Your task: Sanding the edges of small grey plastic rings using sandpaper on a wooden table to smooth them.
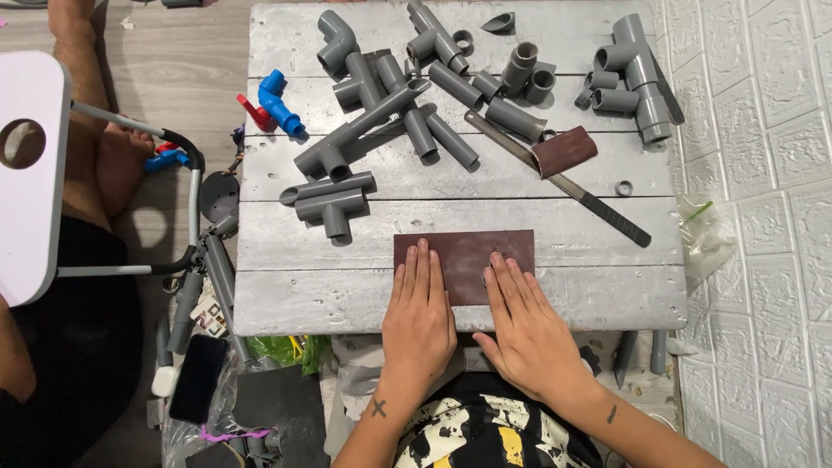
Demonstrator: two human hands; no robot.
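I saw a dark reddish-brown sandpaper sheet (468, 260), rectangular, lying flat near the front edge of the grey plank table (607, 295), about midway between its left and right edges, its long side parallel to that edge.

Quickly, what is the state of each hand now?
Left hand: open, flat on the brown sandpaper sheet, holding nothing.
Right hand: open, flat on the same sheet, holding nothing.

Grey plank table (347, 299), white brick wall (763, 217)
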